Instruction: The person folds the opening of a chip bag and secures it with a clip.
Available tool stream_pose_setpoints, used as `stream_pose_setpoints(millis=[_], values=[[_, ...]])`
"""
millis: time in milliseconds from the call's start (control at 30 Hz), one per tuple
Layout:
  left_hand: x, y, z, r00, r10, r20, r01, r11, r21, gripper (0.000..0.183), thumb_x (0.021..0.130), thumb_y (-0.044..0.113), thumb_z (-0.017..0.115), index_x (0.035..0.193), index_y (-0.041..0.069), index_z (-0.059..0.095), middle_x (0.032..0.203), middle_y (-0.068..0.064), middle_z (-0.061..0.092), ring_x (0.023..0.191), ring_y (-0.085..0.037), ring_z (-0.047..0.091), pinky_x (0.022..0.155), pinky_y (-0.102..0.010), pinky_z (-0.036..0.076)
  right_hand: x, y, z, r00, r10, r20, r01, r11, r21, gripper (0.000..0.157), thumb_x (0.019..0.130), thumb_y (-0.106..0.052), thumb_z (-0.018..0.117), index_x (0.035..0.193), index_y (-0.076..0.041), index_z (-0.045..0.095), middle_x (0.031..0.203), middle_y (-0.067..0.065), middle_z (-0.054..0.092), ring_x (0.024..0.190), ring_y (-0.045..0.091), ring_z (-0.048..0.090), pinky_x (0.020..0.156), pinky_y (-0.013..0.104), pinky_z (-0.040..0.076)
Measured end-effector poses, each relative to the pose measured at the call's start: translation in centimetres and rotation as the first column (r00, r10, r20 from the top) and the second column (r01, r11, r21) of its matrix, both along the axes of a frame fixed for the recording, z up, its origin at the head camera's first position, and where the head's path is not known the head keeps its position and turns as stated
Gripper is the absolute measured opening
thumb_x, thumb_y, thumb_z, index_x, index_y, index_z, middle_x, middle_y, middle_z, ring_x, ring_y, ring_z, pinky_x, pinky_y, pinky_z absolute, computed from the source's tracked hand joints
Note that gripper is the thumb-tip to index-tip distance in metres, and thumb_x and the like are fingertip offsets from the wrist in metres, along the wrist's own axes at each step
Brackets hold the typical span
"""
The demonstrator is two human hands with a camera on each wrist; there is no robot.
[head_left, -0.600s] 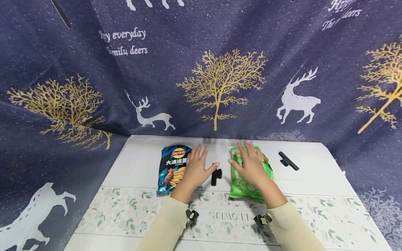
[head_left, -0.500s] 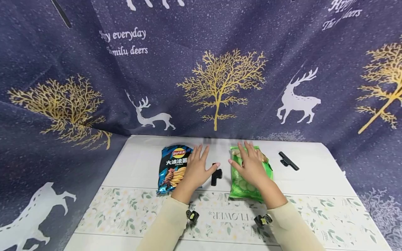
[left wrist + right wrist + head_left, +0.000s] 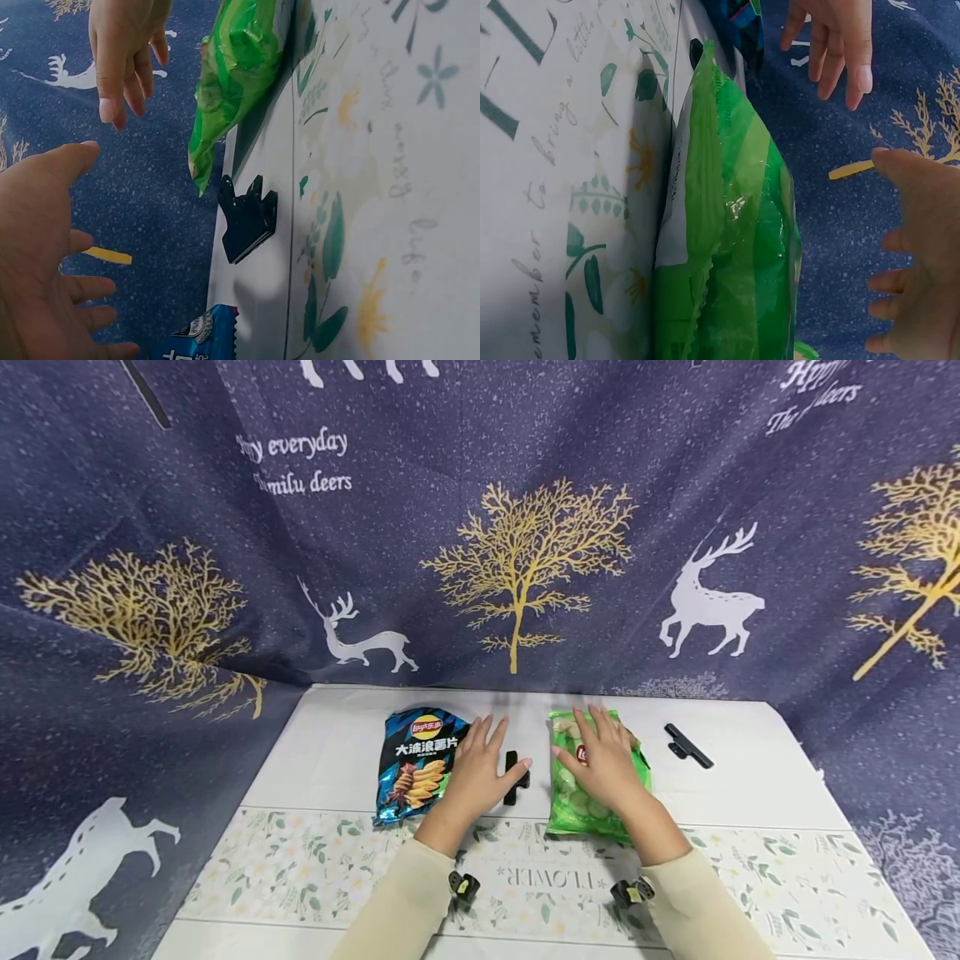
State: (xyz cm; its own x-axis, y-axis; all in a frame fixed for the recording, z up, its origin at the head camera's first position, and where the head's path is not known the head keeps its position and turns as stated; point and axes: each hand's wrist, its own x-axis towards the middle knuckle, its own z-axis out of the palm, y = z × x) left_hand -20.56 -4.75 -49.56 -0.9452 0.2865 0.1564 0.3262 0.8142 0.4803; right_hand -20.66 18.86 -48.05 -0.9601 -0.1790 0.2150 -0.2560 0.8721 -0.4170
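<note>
My left hand (image 3: 480,775), fingers spread, is held above the table beside the right edge of a blue Lay's chip bag (image 3: 416,768), partly covering it. Over a green chip bag (image 3: 573,806) hovers my right hand (image 3: 606,770), its fingers also extended. Both wrist views show a gap between the hands and the bags; neither hand holds anything. Between the bags lies a black bag clip (image 3: 512,778), partly behind my left thumb in the head view and fully visible as a black clip (image 3: 249,217) in the left wrist view.
A second black bag clip (image 3: 688,746) lies to the right of the green bag. The white table (image 3: 300,752) bears a floral strip along its front part. A dark blue cloth (image 3: 465,568) with deer and trees hangs behind it.
My left hand has shifted slightly right, uncovering more of the blue bag and covering more of the middle clip. The right hand has moved a little to the right. Bags and clips stay put.
</note>
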Motion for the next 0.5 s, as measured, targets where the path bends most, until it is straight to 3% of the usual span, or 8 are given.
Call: stream_pose_setpoints(millis=[267, 500], values=[[0.35, 0.33, 0.05, 0.999, -0.022, 0.030, 0.021, 0.999, 0.030, 0.081, 0.099, 0.063, 0.049, 0.162, 0.018, 0.025, 0.168, -0.014, 0.021, 0.157, -0.038, 0.017, 0.120, -0.064, 0.026, 0.12, 0.20, -0.18, 1.000, 0.003, -0.014, -0.003, 1.000, 0.008, 0.082, 0.096, -0.043, 0.067, 0.158, -0.005, 0.031, 0.163, 0.028, 0.025, 0.153, 0.048, 0.018, 0.122, 0.068, 0.011], [0.38, 0.48, -0.23, 0.996, -0.044, 0.076, 0.039, 0.997, 0.072, 0.080, 0.099, 0.063, 0.049, 0.163, 0.023, 0.022, 0.166, -0.014, 0.027, 0.154, -0.035, 0.024, 0.117, -0.063, 0.034, 0.24, 0.50, -0.26, 1.000, -0.004, -0.008, 0.004, 1.000, 0.002, 0.080, 0.097, -0.043, 0.066, 0.157, -0.003, 0.033, 0.163, 0.029, 0.023, 0.152, 0.048, 0.019, 0.122, 0.068, 0.011]])
